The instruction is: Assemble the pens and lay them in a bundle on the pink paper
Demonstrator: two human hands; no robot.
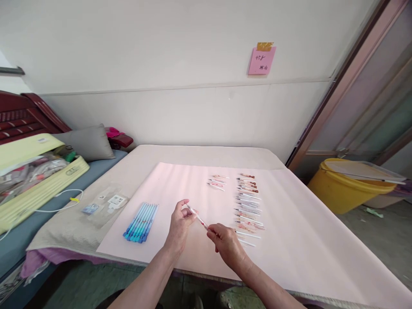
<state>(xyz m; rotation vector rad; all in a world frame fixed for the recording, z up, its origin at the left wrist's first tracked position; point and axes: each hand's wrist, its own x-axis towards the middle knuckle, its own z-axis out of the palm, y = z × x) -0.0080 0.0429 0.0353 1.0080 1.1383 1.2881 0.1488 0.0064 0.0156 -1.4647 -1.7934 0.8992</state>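
A slim white pen with red and pink markings (200,219) is held at a slant above the pink sheet. My left hand (180,221) has its fingers around the pen's upper end. At the lower end, the thumb and fingers of my right hand (225,242) pinch the barrel. Right of my hands lies a long column of slim pens (249,210), some white, some pinkish, the farthest ones brown-ended. A smaller group of pink and white pens (217,182) lies farther back. On the left is a row of several blue pens (141,222).
The pink sheet (289,240) covers most of the table. A clear plastic packet (107,206) lies at the left. Beside it, a yellow-green box of bagged items (41,171) and a grey pillow (85,141) rest on a bed. A yellow bin (344,189) stands at right.
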